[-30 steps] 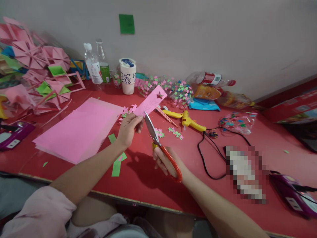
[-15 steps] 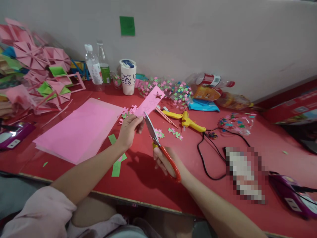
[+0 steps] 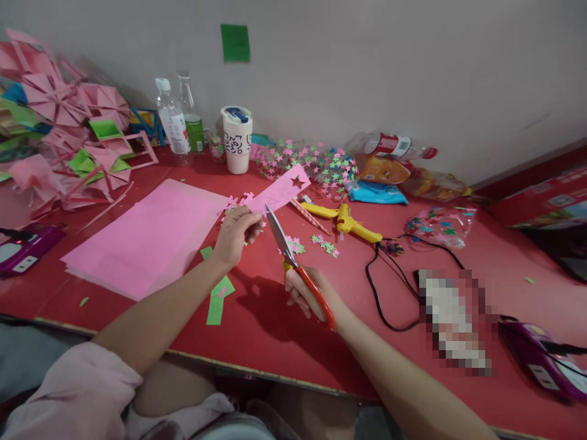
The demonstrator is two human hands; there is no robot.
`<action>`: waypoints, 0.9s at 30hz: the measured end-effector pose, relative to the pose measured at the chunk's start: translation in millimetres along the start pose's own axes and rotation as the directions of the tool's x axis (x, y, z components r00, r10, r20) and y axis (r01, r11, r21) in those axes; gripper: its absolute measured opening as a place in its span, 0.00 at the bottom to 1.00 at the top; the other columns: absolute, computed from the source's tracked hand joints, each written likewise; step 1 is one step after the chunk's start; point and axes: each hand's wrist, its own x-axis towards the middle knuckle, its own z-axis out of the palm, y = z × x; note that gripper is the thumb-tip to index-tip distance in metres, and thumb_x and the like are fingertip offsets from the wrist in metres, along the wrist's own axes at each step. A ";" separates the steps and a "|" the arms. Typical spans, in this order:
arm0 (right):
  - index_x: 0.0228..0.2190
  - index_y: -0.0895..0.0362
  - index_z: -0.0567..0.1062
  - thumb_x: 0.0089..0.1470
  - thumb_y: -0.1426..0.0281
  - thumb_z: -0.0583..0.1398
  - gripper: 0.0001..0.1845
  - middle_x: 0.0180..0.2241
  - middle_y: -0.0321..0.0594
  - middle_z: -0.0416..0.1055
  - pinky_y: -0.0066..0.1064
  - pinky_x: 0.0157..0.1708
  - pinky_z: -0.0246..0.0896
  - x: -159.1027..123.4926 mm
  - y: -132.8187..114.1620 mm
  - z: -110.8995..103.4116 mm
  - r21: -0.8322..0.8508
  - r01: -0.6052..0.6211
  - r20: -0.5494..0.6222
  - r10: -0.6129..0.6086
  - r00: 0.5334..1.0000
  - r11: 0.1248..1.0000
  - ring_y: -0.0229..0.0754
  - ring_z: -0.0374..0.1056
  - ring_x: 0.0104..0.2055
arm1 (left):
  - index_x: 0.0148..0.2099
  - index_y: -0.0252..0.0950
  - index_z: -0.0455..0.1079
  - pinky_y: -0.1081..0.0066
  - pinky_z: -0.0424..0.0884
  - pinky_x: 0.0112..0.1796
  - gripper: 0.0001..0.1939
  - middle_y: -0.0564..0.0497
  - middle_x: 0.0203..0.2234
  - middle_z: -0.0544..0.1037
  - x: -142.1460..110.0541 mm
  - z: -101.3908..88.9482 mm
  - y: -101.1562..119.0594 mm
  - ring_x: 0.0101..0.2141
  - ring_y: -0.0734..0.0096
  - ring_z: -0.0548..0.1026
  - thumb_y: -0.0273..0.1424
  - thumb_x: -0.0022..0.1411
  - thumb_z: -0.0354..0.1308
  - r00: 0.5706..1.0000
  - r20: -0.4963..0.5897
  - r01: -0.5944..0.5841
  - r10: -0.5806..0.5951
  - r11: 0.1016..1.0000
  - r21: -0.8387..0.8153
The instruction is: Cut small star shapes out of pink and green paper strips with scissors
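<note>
The left hand [image 3: 235, 237] pinches the strip [image 3: 280, 189] in its grip. The right hand [image 3: 305, 289] clasps the scissors [image 3: 280, 235], left of the glue gun [image 3: 354, 227].

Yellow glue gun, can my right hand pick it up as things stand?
Probably not: your right hand has its grip on the orange-handled scissors. Otherwise the way to the yellow glue gun looks free, over mostly bare red table.
</note>
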 end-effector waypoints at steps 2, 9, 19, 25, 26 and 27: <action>0.21 0.54 0.63 0.51 0.45 0.56 0.26 0.07 0.23 0.53 0.30 0.24 0.66 -0.6 -0.8 -0.6 -0.006 0.009 0.001 -0.009 1.000 1.000 0.30 0.52 0.10 | 0.19 0.36 0.63 0.77 0.55 0.16 0.11 0.57 0.12 0.64 1.5 -1.9 -0.2 0.14 0.83 0.60 0.31 0.52 0.55 1.000 0.009 -0.001 0.001 1.000 0.017; 0.20 0.54 0.63 0.53 0.48 0.56 0.24 0.07 0.25 0.54 0.27 0.18 0.61 -0.3 -1.2 -0.3 -0.060 -0.050 -0.032 0.049 0.998 0.997 0.31 0.54 0.09 | 0.19 0.36 0.62 0.78 0.54 0.16 0.12 0.57 0.11 0.63 4.6 -6.7 2.1 0.14 0.83 0.59 0.30 0.52 0.55 1.000 0.024 -0.018 0.017 0.999 0.027; 0.20 0.54 0.62 0.47 0.41 0.55 0.29 0.06 0.23 0.54 0.30 0.21 0.65 3.6 3.5 -3.7 0.012 -0.016 0.095 0.015 0.995 1.000 0.30 0.52 0.08 | 0.17 0.36 0.60 0.77 0.48 0.16 0.11 0.57 0.11 0.61 6.7 -8.4 5.4 0.13 0.84 0.57 0.28 0.48 0.55 1.000 0.009 0.006 -0.005 0.996 -0.091; 0.19 0.54 0.62 0.49 0.44 0.56 0.26 0.07 0.23 0.54 0.30 0.23 0.66 2.2 0.5 0.0 0.010 -0.039 0.082 0.038 0.996 0.999 0.30 0.53 0.09 | 0.18 0.36 0.59 0.77 0.49 0.15 0.13 0.58 0.11 0.60 6.7 -5.1 6.3 0.13 0.84 0.56 0.32 0.50 0.56 1.000 0.014 0.028 -0.026 0.984 -0.178; 0.19 0.54 0.62 0.50 0.45 0.56 0.26 0.07 0.23 0.54 0.30 0.23 0.67 1.1 -0.4 1.0 0.014 -0.036 0.065 0.035 0.997 0.999 0.31 0.54 0.09 | 0.20 0.36 0.60 0.77 0.50 0.15 0.13 0.58 0.12 0.61 6.5 -4.3 5.6 0.14 0.84 0.57 0.33 0.52 0.56 0.999 0.021 0.028 -0.025 0.986 -0.165; 0.20 0.54 0.62 0.50 0.46 0.56 0.25 0.07 0.23 0.53 0.30 0.24 0.67 0.2 -1.0 2.1 0.018 -0.037 0.048 0.036 0.998 0.999 0.31 0.54 0.09 | 0.21 0.36 0.61 0.77 0.52 0.16 0.12 0.58 0.13 0.63 6.2 -3.6 4.9 0.14 0.84 0.59 0.34 0.53 0.57 0.999 0.033 0.026 -0.021 0.989 -0.143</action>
